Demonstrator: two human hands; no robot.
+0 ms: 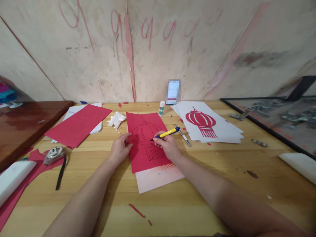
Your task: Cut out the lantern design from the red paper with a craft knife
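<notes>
A sheet of red paper (138, 158) lies in front of me, with a lantern with a fringe drawn on it in dark lines. Under its lower edge a pale sheet (145, 184) sticks out. My left hand (121, 147) is at the red paper's left edge, fingers curled and thumb on the sheet, gripping that edge. My right hand (169, 146) is closed around a yellow pen (168, 133) with blue ends, its tip pointing left over the lantern drawing. Behind that hand a craft knife (185, 137) rests on the table.
White sheets bearing a red paper lantern (201, 121) lie to the right. A glue stick (161, 108) and a phone (173, 92) stand at the back. Leftward are crumpled tissue (116, 119), more red paper (79, 126) and a tape measure (54, 154). Red scraps (136, 210) lie in front.
</notes>
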